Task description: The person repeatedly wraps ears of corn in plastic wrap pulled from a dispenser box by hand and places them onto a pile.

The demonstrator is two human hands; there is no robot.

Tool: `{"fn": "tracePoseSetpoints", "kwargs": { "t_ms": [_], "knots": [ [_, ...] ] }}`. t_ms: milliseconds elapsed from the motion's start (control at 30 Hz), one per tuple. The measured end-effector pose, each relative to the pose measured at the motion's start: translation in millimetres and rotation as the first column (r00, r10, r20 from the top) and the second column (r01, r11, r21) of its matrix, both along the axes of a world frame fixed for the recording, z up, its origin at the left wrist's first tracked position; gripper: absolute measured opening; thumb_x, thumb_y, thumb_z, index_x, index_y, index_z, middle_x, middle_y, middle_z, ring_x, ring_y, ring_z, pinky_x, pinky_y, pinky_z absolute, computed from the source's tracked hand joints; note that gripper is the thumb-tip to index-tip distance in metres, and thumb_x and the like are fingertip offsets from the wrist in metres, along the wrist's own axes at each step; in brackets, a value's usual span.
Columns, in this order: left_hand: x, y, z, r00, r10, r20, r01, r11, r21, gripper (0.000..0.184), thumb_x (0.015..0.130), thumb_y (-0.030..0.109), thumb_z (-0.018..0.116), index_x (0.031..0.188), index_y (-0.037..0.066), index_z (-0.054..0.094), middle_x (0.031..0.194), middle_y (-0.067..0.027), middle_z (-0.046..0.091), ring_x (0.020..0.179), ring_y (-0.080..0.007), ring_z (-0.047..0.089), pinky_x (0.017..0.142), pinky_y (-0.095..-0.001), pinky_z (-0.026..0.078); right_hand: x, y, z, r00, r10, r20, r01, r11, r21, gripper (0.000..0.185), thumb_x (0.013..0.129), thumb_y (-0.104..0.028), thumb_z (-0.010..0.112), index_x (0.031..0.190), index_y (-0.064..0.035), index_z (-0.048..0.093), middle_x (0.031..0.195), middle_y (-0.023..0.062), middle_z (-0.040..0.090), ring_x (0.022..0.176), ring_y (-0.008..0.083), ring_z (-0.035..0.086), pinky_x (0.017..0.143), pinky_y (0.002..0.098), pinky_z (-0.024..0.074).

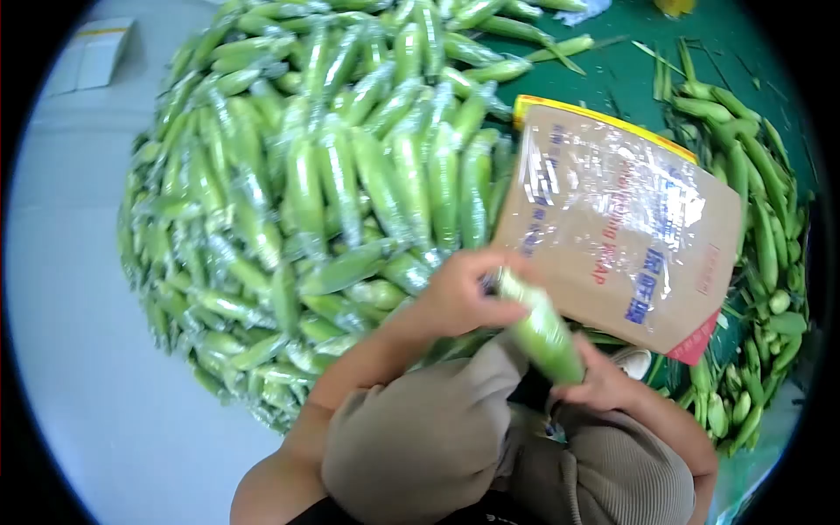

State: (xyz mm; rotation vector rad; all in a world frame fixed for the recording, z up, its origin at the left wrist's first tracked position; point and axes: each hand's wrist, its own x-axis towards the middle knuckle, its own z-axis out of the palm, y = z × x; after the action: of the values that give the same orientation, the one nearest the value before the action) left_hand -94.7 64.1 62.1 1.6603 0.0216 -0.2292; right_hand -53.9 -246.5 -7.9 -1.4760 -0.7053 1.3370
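Observation:
An ear of corn in green husk, with a glossy film-like shine, is held slantwise over my lap. My left hand has its fingers closed round the upper end. At the lower end, my right hand grips the corn with thumb and fingers. Both hands are slightly blurred. Just beyond them lies a brown cardboard cling film box with blue and red print, a yellow far edge and shiny film across its top.
To the left rises a large heap of film-wrapped corn. On the right, unwrapped green corn is piled on a green floor sheet with leaf scraps. A pale floor runs along the far left, with a white object on it.

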Motion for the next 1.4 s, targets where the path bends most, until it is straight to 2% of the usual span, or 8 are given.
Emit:
{"fn": "tracePoseSetpoints", "kwargs": {
  "t_ms": [133, 267, 467, 633, 733, 900, 1167, 1400],
  "knots": [
    [17.5, -54.5, -11.9, 0.837, 0.502, -0.219, -0.449, 0.4, -0.799, 0.067, 0.089, 0.01, 0.077, 0.149, 0.002, 0.048, 0.132, -0.0164, 0.064, 0.121, -0.03, 0.067, 0.105, -0.0477, 0.054, 32.9, 85.2, 59.0, 0.964, -0.208, 0.169, 0.205, 0.978, 0.031, 0.079, 0.082, -0.018, 0.085, 0.147, -0.0026, 0.042, 0.139, 0.0242, 0.056, 0.13, 0.0382, 0.058, 0.11, 0.044, 0.0462],
    [-6.3, -11.3, -18.7, 0.793, 0.601, 0.097, -0.572, 0.791, -0.219, 0.054, 0.084, 0.013, 0.079, 0.132, 0.002, 0.059, 0.122, -0.0162, 0.068, 0.111, -0.0303, 0.068, 0.097, -0.0494, 0.057, 44.0, 102.9, 69.9, 0.85, -0.217, 0.48, 0.016, 0.922, 0.387, 0.081, 0.086, -0.018, 0.084, 0.152, -0.0031, 0.041, 0.149, 0.0255, 0.05, 0.13, 0.0433, 0.056, 0.111, 0.0484, 0.0456],
    [-108.6, 337.4, 55.6, 0.709, 0.347, 0.613, -0.461, -0.43, 0.776, 0.078, 0.098, 0.029, 0.065, 0.161, 0.0, 0.029, 0.164, -0.0239, 0.03, 0.153, -0.04, 0.025, 0.126, -0.048, 0.024, 67.6, -66.3, 10.2, 0.351, -0.475, 0.807, 0.469, 0.835, 0.288, 0.054, 0.089, -0.014, 0.08, 0.138, -0.0028, 0.059, 0.132, 0.02, 0.064, 0.123, 0.0411, 0.061, 0.106, 0.0471, 0.0482],
    [-125.4, 422.8, 0.1, 0.853, 0.174, 0.492, -0.354, -0.5, 0.791, 0.064, 0.102, 0.046, 0.059, 0.153, 0.007, 0.054, 0.162, -0.0243, 0.043, 0.15, -0.0466, 0.035, 0.124, -0.0536, 0.029, 81.4, -297.3, -95.8, -0.098, -0.241, 0.966, 0.982, 0.133, 0.133, 0.046, 0.09, -0.018, 0.076, 0.132, -0.0045, 0.062, 0.129, 0.018, 0.064, 0.121, 0.0404, 0.059, 0.104, 0.05, 0.0475],
    [-36.9, 220.6, 20.0, 0.833, -0.028, 0.552, -0.492, -0.491, 0.719, 0.053, 0.1, 0.04, 0.064, 0.144, 0.01, 0.064, 0.155, -0.0228, 0.052, 0.145, -0.0447, 0.041, 0.12, -0.0539, 0.034, 69.7, -348.3, -112.3, 0.168, 0.009, 0.986, 0.955, -0.248, -0.161, 0.055, 0.091, -0.017, 0.069, 0.143, -0.0092, 0.055, 0.145, 0.0162, 0.055, 0.134, 0.0381, 0.051, 0.108, 0.0558, 0.0444],
    [42.4, 32.5, -39.6, 0.878, -0.03, 0.478, -0.413, 0.458, 0.787, 0.032, 0.092, 0.003, 0.068, 0.124, 0.002, 0.069, 0.137, -0.0143, 0.066, 0.142, -0.0363, 0.048, 0.121, -0.049, 0.032, 66.5, -418.1, -82.0, 0.669, 0.187, 0.72, 0.735, -0.316, -0.601, 0.06, 0.088, -0.013, 0.066, 0.146, -0.0231, 0.055, 0.147, 0.006, 0.054, 0.141, 0.0323, 0.047, 0.11, 0.0573, 0.0408],
    [60.5, -56.4, -63.8, 0.862, -0.285, 0.42, -0.104, 0.711, 0.696, 0.031, 0.08, 0.009, 0.076, 0.111, 0.007, 0.073, 0.124, -0.0121, 0.07, 0.127, -0.0358, 0.061, 0.111, -0.0498, 0.043, 60.8, -467.1, -96.8, 0.549, 0.492, 0.675, 0.741, 0.088, -0.666, 0.063, 0.081, -0.014, 0.075, 0.142, -0.0173, 0.06, 0.137, 0.0091, 0.063, 0.128, 0.0336, 0.059, 0.106, 0.0495, 0.0489],
    [85.5, -38.9, -74.4, 0.887, -0.166, 0.432, -0.237, 0.639, 0.732, 0.061, 0.08, 0.013, 0.081, 0.138, 0.01, 0.063, 0.146, -0.0151, 0.056, 0.133, -0.0388, 0.055, 0.111, -0.0486, 0.045, 101.5, -434.9, 58.3, -0.485, -0.616, 0.621, 0.855, -0.185, 0.484, 0.03, 0.105, -0.026, 0.067, 0.128, -0.0079, 0.068, 0.106, 0.0062, 0.069, 0.087, 0.019, 0.065, 0.076, 0.031, 0.0527]
  ]
}}
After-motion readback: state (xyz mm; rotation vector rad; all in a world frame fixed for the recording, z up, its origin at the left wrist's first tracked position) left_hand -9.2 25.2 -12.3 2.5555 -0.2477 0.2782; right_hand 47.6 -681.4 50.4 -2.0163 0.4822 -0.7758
